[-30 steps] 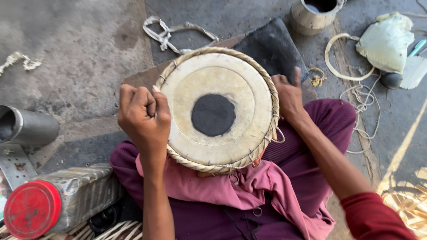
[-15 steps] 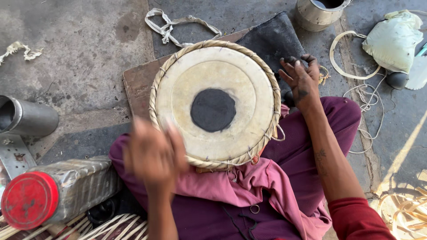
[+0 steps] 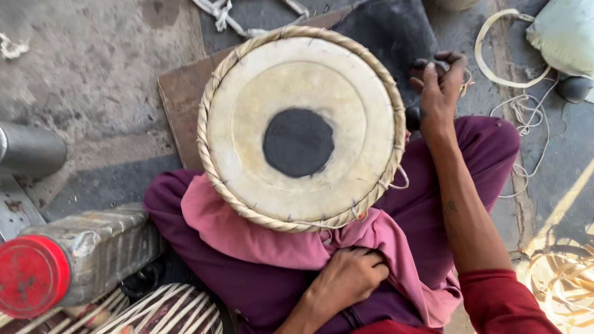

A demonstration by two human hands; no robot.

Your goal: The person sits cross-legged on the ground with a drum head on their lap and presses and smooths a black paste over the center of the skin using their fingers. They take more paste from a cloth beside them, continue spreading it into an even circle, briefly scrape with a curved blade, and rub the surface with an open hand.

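Nearest, the left hand (image 3: pixel 346 278) rests on the pink cloth (image 3: pixel 247 238) in the lap, fingers curled loosely on the fabric; half a second ago it was blurred at the drum's near rim. The drum (image 3: pixel 300 127) stands upright on the lap, skin facing up, just beyond that hand. Farther off, the right hand (image 3: pixel 440 86) pinches something small and dark beside the far right rim.

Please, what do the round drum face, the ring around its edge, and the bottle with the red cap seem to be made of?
Drum face: probably animal skin, matte cream and faintly stained, with a dull black paste-like patch in the centre.
Ring: seemingly twisted strips of hide or fibre, pale tan, with visible plaiting.
Bottle: likely clear plastic, ribbed and dusty; its cap looks like red plastic.
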